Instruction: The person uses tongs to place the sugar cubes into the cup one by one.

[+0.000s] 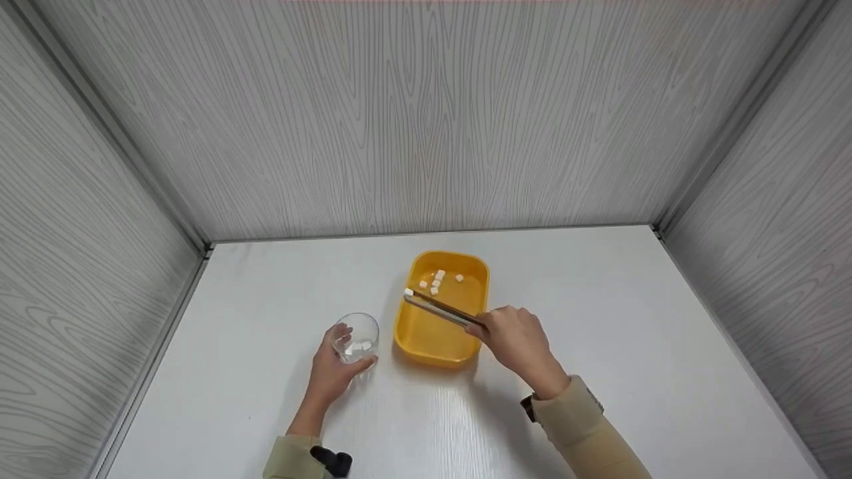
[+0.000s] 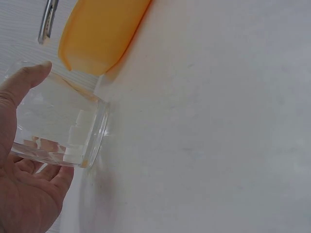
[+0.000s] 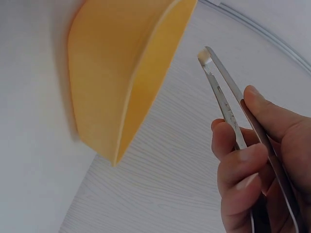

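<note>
A pair of metal tongs [image 1: 442, 310] is pinched in my right hand [image 1: 519, 339], and a small white cube [image 1: 409, 292] sits between the tips, above the left rim of a yellow tray [image 1: 436, 361]. Several white cubes [image 1: 440, 274] lie in the tray's far half. In the right wrist view the tongs [image 3: 224, 104] hold the cube [image 3: 204, 56] clear of the tray [image 3: 102, 73]. My left hand [image 1: 331, 372] grips a clear glass [image 1: 356, 332] left of the tray, with several white cubes at its bottom. The left wrist view shows thumb and fingers around the glass [image 2: 58, 111].
The white tabletop [image 1: 599, 299] extends around the tray and glass. Grey wood-grain panels [image 1: 426, 120] stand at its back, left and right edges. Beige sleeves cover both forearms.
</note>
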Demonstrator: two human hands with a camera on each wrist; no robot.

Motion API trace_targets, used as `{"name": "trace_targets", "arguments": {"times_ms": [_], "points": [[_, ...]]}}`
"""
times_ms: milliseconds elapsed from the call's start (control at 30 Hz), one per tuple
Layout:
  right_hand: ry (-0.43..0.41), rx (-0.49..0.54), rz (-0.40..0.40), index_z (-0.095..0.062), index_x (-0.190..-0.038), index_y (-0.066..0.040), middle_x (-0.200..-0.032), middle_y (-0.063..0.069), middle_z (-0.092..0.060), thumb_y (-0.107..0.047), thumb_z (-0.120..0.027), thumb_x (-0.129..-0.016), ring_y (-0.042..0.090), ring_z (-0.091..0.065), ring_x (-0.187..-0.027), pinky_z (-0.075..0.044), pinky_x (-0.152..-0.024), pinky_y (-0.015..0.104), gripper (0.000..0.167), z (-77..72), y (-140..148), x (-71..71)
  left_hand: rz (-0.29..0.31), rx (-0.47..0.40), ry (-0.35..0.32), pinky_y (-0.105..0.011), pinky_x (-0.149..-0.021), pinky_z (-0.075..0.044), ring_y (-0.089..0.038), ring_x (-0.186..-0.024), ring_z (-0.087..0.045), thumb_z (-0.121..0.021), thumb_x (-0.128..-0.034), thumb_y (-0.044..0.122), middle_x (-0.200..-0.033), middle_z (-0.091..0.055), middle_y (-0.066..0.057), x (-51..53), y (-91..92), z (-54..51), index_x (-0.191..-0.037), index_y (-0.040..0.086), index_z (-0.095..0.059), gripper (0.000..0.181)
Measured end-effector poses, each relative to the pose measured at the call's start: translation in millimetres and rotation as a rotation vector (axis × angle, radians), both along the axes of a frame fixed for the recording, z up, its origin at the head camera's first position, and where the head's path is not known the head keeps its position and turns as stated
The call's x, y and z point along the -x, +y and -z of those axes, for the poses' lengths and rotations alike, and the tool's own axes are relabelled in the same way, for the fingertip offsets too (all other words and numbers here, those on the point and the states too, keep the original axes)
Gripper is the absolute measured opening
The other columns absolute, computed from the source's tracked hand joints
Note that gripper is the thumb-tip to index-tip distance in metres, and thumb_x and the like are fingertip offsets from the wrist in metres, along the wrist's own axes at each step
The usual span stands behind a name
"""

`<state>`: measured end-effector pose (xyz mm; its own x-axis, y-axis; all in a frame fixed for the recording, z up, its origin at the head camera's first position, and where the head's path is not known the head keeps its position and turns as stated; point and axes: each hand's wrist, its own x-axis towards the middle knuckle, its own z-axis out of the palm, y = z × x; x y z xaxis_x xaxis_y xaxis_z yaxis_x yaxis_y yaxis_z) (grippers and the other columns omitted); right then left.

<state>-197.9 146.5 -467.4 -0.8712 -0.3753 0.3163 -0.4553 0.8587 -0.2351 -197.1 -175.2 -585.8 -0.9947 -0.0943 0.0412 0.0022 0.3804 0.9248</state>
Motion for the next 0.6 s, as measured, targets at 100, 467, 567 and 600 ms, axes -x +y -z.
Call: {"name": "trace_targets", "arguments": {"times_ms": [100, 467, 567, 600], "points": [[0.021, 0.001, -0.03, -0.068, -0.074, -0.014, -0.057, -0.007, -0.05, -0.034, -0.073, -0.087, 0.008, -0.038, -0.047, -0.032, -0.044, 0.024, 0.025, -3.3, -4.2, -5.2, 0.001, -0.001, -0.002, -0.048, -0.111, -0.034, -0.035, -0.134, -0.043, -0.088, -0.0725, 0.023, -0.142, -0.048, -0.02, 0.0, 0.0, 0.3, -0.144, 0.0, -0.036, 0.091], [0.057, -0.013, -0.152, -0.065, -0.071, -0.015, -0.054, -0.009, -0.041, -0.035, -0.074, -0.087, 0.007, -0.035, -0.045, -0.029, -0.041, 0.023, 0.027, -5.3, -29.9, -19.0, -0.014, -0.003, -0.03, -0.048, -0.111, -0.034, -0.035, -0.136, -0.041, -0.088, -0.0722, 0.022, -0.144, -0.047, -0.019, 0.9, 0.5, 1.2, -0.145, 0.002, -0.035, 0.093], [0.074, -0.037, -0.167, -0.067, -0.072, -0.014, -0.055, -0.009, -0.044, -0.037, -0.074, -0.086, 0.008, -0.038, -0.044, -0.03, -0.041, 0.022, 0.028, -4.4, -35.6, -20.1, -0.016, 0.001, -0.035, -0.048, -0.112, -0.034, -0.035, -0.136, -0.041, -0.088, -0.0721, 0.022, -0.144, -0.047, -0.019, 0.9, 0.7, 1.4, -0.146, 0.002, -0.035, 0.093], [0.08, -0.046, -0.171, -0.068, -0.072, -0.014, -0.055, -0.008, -0.045, -0.038, -0.074, -0.086, 0.008, -0.04, -0.045, -0.032, -0.041, 0.022, 0.028, -3.8, -37.2, -20.1, -0.018, -0.002, -0.035, -0.048, -0.112, -0.034, -0.035, -0.136, -0.041, -0.088, -0.0719, 0.022, -0.144, -0.047, -0.019, 1.0, 0.7, 1.5, -0.146, 0.002, -0.035, 0.093]]}}
